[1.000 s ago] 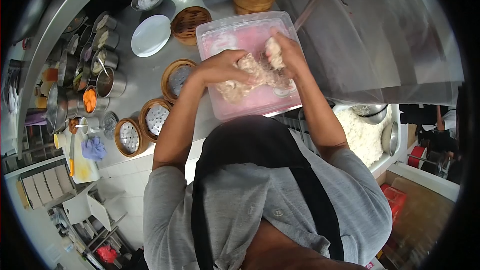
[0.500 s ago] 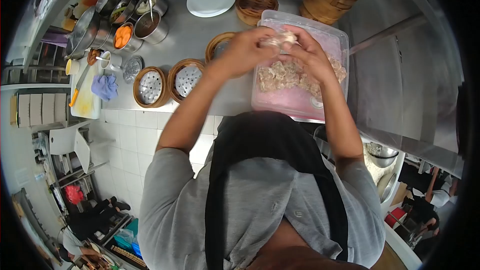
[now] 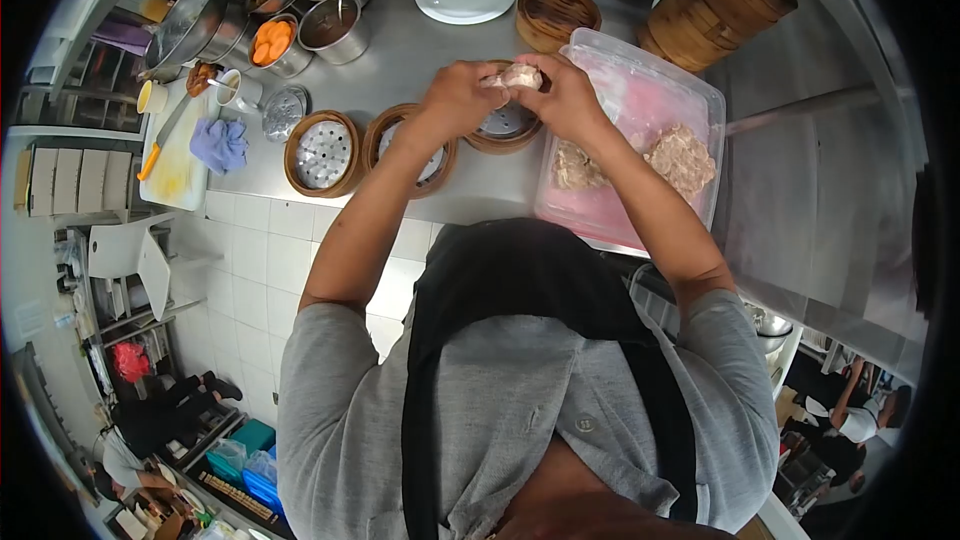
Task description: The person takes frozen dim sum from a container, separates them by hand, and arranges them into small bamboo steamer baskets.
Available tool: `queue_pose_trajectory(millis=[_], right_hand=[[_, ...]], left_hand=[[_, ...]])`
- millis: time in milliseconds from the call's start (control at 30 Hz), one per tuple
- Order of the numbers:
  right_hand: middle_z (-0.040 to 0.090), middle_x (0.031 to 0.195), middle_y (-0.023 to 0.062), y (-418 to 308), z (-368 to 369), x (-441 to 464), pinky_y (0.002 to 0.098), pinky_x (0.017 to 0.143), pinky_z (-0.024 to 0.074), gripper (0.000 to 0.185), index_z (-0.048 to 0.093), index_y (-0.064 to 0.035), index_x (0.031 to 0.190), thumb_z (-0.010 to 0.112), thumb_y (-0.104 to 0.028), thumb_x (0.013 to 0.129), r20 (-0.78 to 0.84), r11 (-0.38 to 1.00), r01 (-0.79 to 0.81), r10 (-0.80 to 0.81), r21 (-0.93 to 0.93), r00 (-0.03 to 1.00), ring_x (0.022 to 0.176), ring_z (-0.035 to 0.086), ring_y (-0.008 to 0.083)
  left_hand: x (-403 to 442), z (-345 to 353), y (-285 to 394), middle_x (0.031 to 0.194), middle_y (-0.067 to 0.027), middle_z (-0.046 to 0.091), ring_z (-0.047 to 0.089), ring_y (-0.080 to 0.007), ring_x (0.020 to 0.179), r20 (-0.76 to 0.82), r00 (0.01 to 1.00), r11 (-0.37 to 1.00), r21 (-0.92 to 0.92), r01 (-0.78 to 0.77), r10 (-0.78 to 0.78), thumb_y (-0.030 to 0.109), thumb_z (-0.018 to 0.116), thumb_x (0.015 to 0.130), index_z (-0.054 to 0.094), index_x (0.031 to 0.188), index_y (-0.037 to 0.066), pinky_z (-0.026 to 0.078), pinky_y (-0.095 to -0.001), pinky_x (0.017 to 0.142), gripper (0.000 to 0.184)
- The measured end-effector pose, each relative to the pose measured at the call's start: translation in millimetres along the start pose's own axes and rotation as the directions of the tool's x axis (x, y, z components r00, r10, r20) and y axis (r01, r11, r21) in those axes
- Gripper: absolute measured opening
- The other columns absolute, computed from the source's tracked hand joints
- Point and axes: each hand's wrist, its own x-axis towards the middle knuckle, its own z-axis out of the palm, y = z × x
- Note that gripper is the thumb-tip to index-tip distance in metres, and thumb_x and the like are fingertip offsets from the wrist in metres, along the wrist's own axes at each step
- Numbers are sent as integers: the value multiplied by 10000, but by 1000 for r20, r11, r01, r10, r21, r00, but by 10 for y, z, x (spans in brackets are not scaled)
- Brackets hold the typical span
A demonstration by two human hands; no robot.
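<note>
By the fingers of the left hand (image 3: 458, 100), a pale lump (image 3: 520, 77) is held at one side; it has been carried leftward from the tub to above a bamboo steamer (image 3: 500, 147). Its other side is pinched by the right hand (image 3: 572, 108). Mixture (image 3: 681, 160) is seen in the tub (image 3: 707, 100) at right.

Mid-desk: a bare strip of the desk (image 3: 385, 75) is left between the sauce pot (image 3: 333, 30) and the left steamer basket (image 3: 325, 153).
Right steamer basket (image 3: 503, 130): access from above is partly blocked by the left hand (image 3: 462, 98), the right hand (image 3: 570, 105) and the pale lump (image 3: 517, 77).
Pink tub (image 3: 590, 218): its middle is crossed by the right forearm (image 3: 650, 185); its far side is hemmed by the bamboo stack (image 3: 715, 8).
</note>
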Motion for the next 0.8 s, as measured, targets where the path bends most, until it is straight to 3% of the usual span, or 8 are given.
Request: queue_pose_trajectory(millis=[67,167,267,400,500,533,667,800], right_hand=[[637,1027,185,15,78,23,389,820,500,412,597,-5,1134,741,-138,771,-95,974,119,-140,-192,986,930,637,337],[604,1068,193,61,78,93,432,862,471,398,573,-26,1102,726,-109,744,28,973,57,-52,-225,998,1038,579,391],[603,1101,183,221,199,181,435,915,448,443,572,-41,1137,739,-124,735,120,903,159,-121,-398,985,1127,535,385],[572,1185,158,281,186,181,425,962,415,507,577,-89,1227,754,-148,755,158,782,255,-200,-568,967,1128,536,334],[549,1252,125,137,-513,62,387,950,444,490,577,-98,1258,743,-184,805,-30,927,171,-192,-333,981,1182,519,290],[580,1220,101,103,-759,-85,341,914,471,432,584,-79,1245,723,-211,858,-93,993,-71,63,-89,994,1157,539,221],[641,1044,60,210,-1420,-798,285,833,479,305,602,-11,1171,653,-189,929,-87,937,-349,347,-8,934,975,582,145],[643,984,30,294,-1383,-1250,269,804,472,258,618,13,1124,618,-181,953,-75,884,-460,466,91,881,909,574,111]], left_hand=[[-27,-6,96,1031,-211,686,674,-327,894,-87,996,956,293,33,-8,96,670,838,641,1173,-20,517,-371,831,356],[35,27,-274,1086,-245,637,621,-425,936,-212,963,886,461,-53,168,85,652,809,627,1137,2,498,-436,844,339],[107,132,-494,1125,-194,626,592,-393,1022,-167,926,868,434,-239,338,92,666,797,598,1120,15,462,-454,882,339],[87,232,-520,1170,-173,619,545,-371,1132,-139,880,766,564,-307,455,109,712,774,576,1199,34,397,-460,967,452],[19,300,-345,1248,-162,587,514,-352,1191,-120,888,796,507,-330,445,160,744,759,544,1259,32,373,-468,999,553],[-39,308,-198,1280,-163,568,501,-340,1214,-110,883,808,468,-358,455,194,754,754,531,1279,26,376,-472,1002,595],[-225,739,402,1403,-210,468,410,-359,1327,206,854,840,180,-513,477,250,795,738,442,1388,19,323,-449,1096,775],[-174,1265,559,1425,-270,397,371,-404,1339,431,880,754,506,-418,199,288,780,726,203,1492,-24,321,-441,1111,1008]])
